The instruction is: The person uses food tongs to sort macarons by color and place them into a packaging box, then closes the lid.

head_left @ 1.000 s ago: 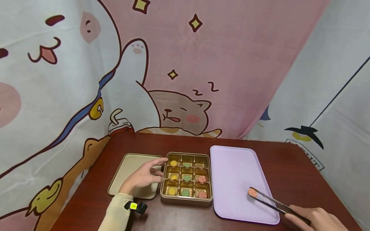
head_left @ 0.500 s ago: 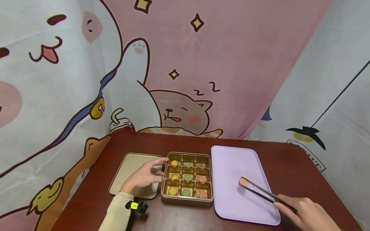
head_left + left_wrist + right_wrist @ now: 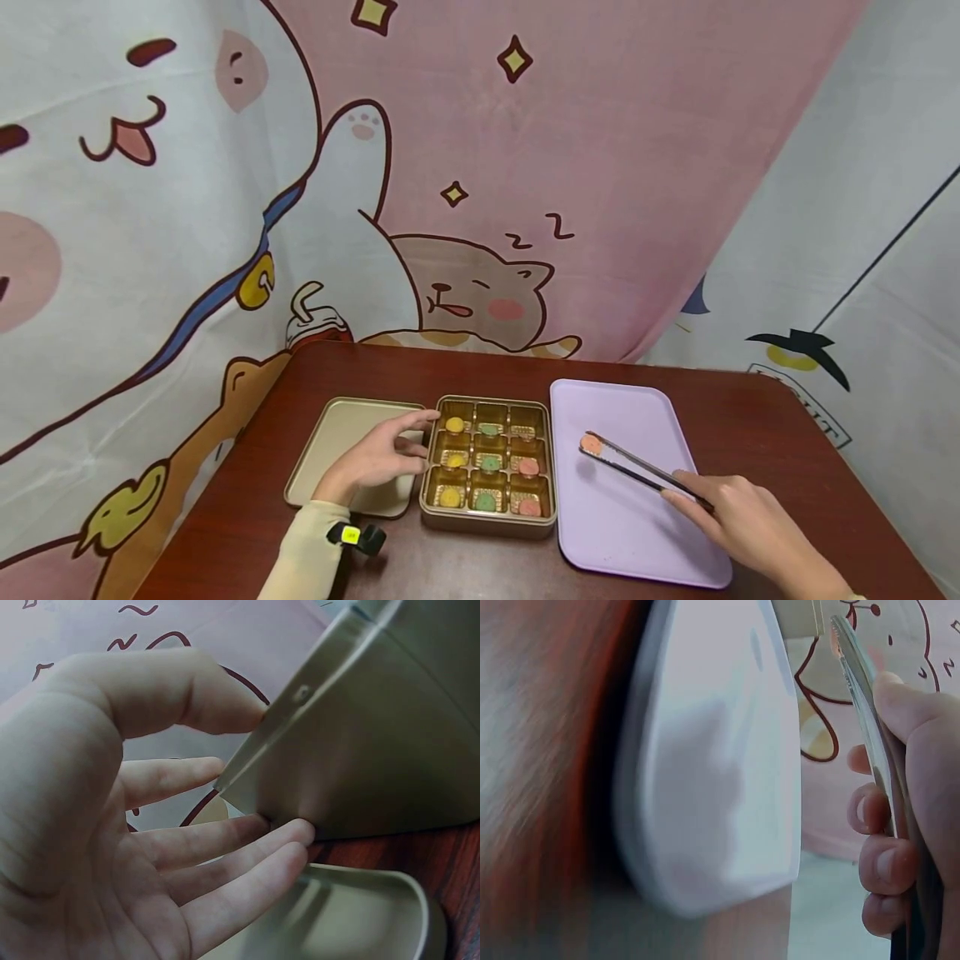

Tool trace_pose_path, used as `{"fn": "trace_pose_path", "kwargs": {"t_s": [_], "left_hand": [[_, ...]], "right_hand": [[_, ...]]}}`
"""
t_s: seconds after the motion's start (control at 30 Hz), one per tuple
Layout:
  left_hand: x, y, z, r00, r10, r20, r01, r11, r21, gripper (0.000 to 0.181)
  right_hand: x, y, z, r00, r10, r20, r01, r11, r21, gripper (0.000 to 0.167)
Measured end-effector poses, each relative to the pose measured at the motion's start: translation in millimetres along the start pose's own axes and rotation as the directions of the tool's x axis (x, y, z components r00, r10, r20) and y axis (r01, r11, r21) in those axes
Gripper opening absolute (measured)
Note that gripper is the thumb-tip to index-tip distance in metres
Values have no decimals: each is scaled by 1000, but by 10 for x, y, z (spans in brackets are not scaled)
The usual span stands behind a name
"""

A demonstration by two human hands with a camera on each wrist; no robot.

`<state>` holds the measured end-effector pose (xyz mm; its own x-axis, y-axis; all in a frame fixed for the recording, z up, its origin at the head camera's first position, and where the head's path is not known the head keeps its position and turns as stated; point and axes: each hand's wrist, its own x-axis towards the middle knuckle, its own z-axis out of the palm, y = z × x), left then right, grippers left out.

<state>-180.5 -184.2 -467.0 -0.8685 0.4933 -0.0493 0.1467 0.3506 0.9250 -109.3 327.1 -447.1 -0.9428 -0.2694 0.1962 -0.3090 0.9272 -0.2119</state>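
Note:
Fingers of my left hand [image 3: 375,458] touch the left side of a gold tin [image 3: 487,525]; the left wrist view shows them fairly straight against its wall [image 3: 360,757]. The tin has a gold divided insert. Yellow balls [image 3: 450,497] occupy its left column, green balls [image 3: 486,502] the middle one. Pink balls [image 3: 529,507] lie in the front and middle right compartments; the back right one shows bare gold bottom. My right hand [image 3: 738,517] grips tongs [image 3: 624,472], whose tips pinch an orange-pink ball [image 3: 591,444] above the lilac tray [image 3: 615,525].
The tin's flat lid [image 3: 337,450] lies left of it, partly under my left hand. The tray stands close to the tin's right side. All rest on a dark red-brown table [image 3: 480,571], with a cartoon-printed cloth [image 3: 637,167] hanging behind.
My right hand has moved left and away from me over the tray, carrying the ball in the tongs closer to the tin. The left hand stays at the tin's side.

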Motion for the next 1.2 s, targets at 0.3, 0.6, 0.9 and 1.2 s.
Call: {"fn": "trace_pose_path", "kwargs": {"t_s": [0.3, 0.6, 0.9, 1.2], "left_hand": [[16, -19, 7, 1000, 4, 5, -4, 1000, 7, 80], [14, -15, 5, 1000, 13, 6, -13, 1000, -8, 80], [12, -31, 8, 1000, 11, 9, -10, 1000, -2, 79], [10, -50, 5, 1000, 5, -4, -5, 1000, 0, 80]], "right_hand": [[244, -213, 96, 967, -187, -173, 186, 982, -20, 20], [483, -422, 218, 914, -297, -275, 291, 955, -65, 15], [575, -544, 281, 920, -297, -257, 283, 955, -90, 20], [578, -574, 262, 934, -270, -235, 259, 963, -78, 22]]}}
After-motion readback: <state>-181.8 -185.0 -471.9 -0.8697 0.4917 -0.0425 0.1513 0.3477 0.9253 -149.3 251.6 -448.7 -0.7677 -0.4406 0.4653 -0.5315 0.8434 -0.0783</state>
